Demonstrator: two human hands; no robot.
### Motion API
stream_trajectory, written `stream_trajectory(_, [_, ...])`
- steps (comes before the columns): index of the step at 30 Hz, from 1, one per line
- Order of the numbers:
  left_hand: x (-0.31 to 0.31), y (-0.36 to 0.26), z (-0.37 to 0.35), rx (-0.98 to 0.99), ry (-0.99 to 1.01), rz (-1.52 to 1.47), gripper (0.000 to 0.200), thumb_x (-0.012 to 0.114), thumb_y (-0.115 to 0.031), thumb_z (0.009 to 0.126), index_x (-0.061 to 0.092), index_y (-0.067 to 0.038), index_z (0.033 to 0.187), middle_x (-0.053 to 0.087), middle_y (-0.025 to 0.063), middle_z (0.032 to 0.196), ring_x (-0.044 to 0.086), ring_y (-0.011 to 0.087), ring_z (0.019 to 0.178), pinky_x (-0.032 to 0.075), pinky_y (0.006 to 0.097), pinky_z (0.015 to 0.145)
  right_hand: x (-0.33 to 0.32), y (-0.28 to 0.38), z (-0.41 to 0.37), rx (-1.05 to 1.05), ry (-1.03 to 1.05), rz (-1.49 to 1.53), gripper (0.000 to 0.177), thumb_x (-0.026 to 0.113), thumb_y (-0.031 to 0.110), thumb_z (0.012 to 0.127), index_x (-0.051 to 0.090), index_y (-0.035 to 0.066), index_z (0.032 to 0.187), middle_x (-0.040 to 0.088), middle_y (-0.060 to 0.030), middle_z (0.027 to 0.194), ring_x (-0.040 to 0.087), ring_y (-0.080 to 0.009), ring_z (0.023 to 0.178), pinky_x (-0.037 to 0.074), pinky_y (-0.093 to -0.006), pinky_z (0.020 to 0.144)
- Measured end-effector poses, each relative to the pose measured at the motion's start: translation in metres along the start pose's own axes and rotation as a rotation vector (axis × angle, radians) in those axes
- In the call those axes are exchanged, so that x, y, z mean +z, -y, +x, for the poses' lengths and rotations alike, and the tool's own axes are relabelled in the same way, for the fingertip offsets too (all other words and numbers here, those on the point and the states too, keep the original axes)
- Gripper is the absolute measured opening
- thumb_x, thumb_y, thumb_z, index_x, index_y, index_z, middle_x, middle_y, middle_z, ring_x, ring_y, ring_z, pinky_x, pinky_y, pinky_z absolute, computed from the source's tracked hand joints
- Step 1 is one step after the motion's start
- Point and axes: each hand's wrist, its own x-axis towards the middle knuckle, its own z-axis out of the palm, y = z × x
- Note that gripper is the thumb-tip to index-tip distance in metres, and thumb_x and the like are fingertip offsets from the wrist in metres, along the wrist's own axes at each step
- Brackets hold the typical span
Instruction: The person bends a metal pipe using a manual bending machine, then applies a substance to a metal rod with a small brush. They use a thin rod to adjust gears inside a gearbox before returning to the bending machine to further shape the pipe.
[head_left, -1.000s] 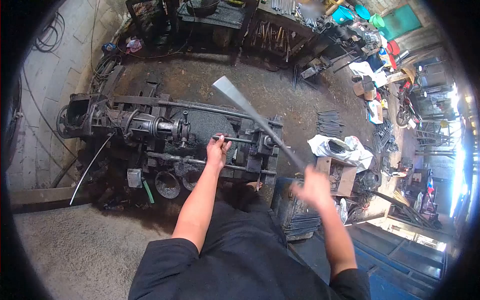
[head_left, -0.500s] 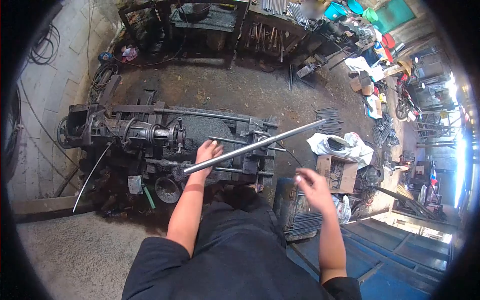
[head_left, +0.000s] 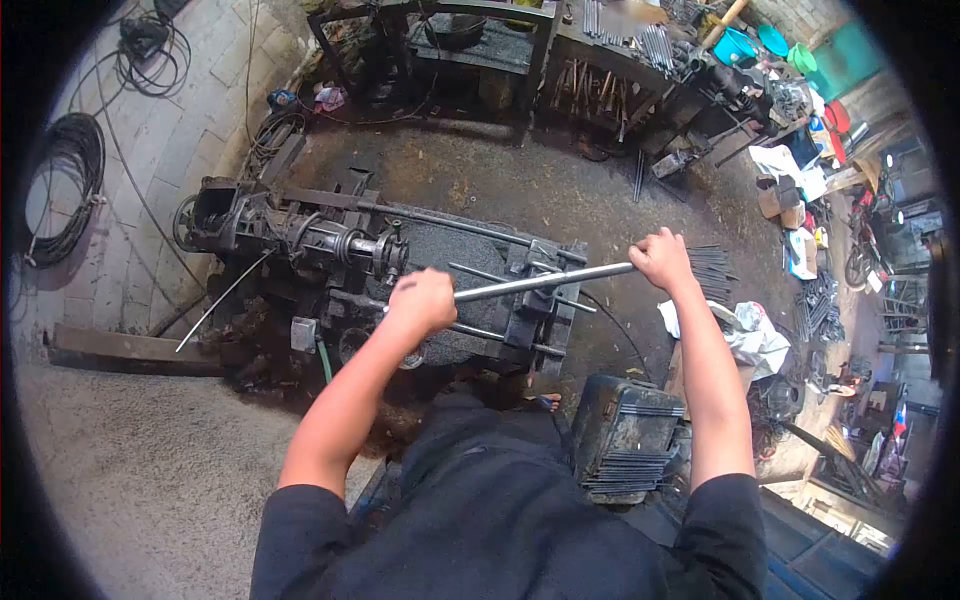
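Note:
A long silvery metal pipe (head_left: 540, 283) lies across the view above the machine. My left hand (head_left: 422, 300) is wrapped round its left end. At the pipe's right end my right hand (head_left: 662, 260) is closed on it. Beneath the pipe is a greasy machine (head_left: 345, 245) with long rails, its round head at the left and a clamp-like block (head_left: 535, 305) at the right. A thinner rod (head_left: 478, 272) rests in that block, partly behind the pipe.
A black case-like box (head_left: 630, 430) with dark rods stands right of my legs. Rods (head_left: 712, 272) and a white sack (head_left: 755, 345) lie beyond my right hand. Workbenches (head_left: 480, 55) line the back. Coiled cable (head_left: 70, 190) hangs on the left wall.
My right hand has moved up and closed on the pipe's far end, and my left hand now wraps its near end. The pipe is more level. The view has shifted.

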Motion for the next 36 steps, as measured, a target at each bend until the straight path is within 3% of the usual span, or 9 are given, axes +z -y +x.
stream_trajectory(4, [-0.003,0.015,0.017,0.037,-0.076,0.045,0.028,0.063,-0.015,0.067,0.071,-0.007,0.093,0.07,0.0197,0.091,0.068,0.0369,0.088,0.055,0.0462,0.078,-0.006,0.011,-0.007,0.13,0.13,0.135,0.045,0.049,0.042,0.082,0.075,0.005,0.082,0.07,-0.0214,0.09,0.065,-0.0392,0.096,0.05,-0.0484,0.087])
stream_trajectory(7, [0.023,0.041,0.027,0.355,-0.527,-0.022,0.02,0.07,-0.022,0.071,0.062,-0.008,0.081,0.064,0.0131,0.084,0.066,0.0337,0.077,0.053,0.0457,0.065,-0.014,0.019,-0.015,0.128,0.086,0.102,0.048,0.049,0.042,0.082,0.073,0.0,0.081,0.069,-0.0256,0.09,0.067,-0.0421,0.088,0.053,-0.0481,0.083])
stream_trajectory(10, [0.019,0.05,0.037,0.545,-0.56,0.077,0.023,0.073,-0.024,0.071,0.057,-0.009,0.077,0.062,0.0107,0.082,0.066,0.0316,0.075,0.053,0.0444,0.063,-0.015,0.024,-0.03,0.205,0.128,0.175,0.049,0.048,0.041,0.082,0.073,-0.001,0.082,0.068,-0.0266,0.089,0.067,-0.0416,0.09,0.052,-0.0477,0.085])
stream_trajectory(14, [0.01,0.064,0.076,0.655,-0.607,0.152,0.018,0.069,-0.025,0.075,0.058,-0.012,0.077,0.064,0.0083,0.075,0.066,0.0283,0.066,0.054,0.0419,0.058,-0.006,0.041,-0.06,0.351,0.095,0.206,0.048,0.045,0.038,0.084,0.073,-0.001,0.081,0.068,-0.0269,0.09,0.067,-0.0413,0.091,0.051,-0.0483,0.085])
stream_trajectory(20, [-0.008,0.073,0.126,0.801,-0.524,0.258,0.013,0.065,-0.02,0.077,0.057,-0.012,0.083,0.065,0.0088,0.075,0.067,0.029,0.068,0.054,0.0425,0.059,0.012,0.072,-0.099,0.517,0.021,0.219,0.05,0.041,0.037,0.088,0.073,-0.001,0.083,0.067,-0.0272,0.088,0.066,-0.043,0.089,0.051,-0.0494,0.085])
stream_trajectory(27, [-0.016,0.062,0.111,0.602,-0.447,0.214,0.024,0.069,-0.027,0.074,0.058,-0.011,0.089,0.068,0.0121,0.085,0.069,0.0305,0.081,0.055,0.0452,0.068,0.016,0.07,-0.105,0.506,-0.03,0.213,0.049,0.041,0.038,0.089,0.074,0.002,0.083,0.067,-0.0261,0.087,0.067,-0.0429,0.087,0.051,-0.0496,0.085])
stream_trajectory(30, [-0.037,0.064,0.102,0.647,-0.305,0.246,0.026,0.068,-0.025,0.074,0.057,-0.009,0.092,0.068,0.0145,0.086,0.068,0.0337,0.083,0.055,0.0457,0.072,0.017,0.068,-0.101,0.532,-0.036,0.21,0.043,0.046,0.038,0.087,0.075,0.006,0.083,0.068,-0.024,0.084,0.067,-0.0412,0.084,0.052,-0.0487,0.082])
stream_trajectory(32, [-0.036,0.07,0.109,0.741,-0.189,0.252,0.031,0.071,-0.024,0.07,0.053,-0.007,0.088,0.066,0.016,0.082,0.066,0.0378,0.079,0.052,0.0486,0.07,0.024,0.067,-0.103,0.523,-0.177,0.293,0.036,0.052,0.038,0.083,0.074,0.009,0.078,0.067,-0.0222,0.079,0.067,-0.04,0.078,0.053,-0.0484,0.074])
stream_trajectory(36, [-0.052,0.057,0.111,0.687,-0.047,0.263,0.028,0.07,-0.021,0.067,0.058,-0.004,0.085,0.066,0.0196,0.075,0.066,0.0406,0.078,0.052,0.0505,0.07,0.028,0.071,-0.102,0.549,-0.289,0.249,0.032,0.056,0.035,0.08,0.07,0.008,0.069,0.065,-0.0214,0.071,0.065,-0.0412,0.07,0.052,-0.0503,0.066])
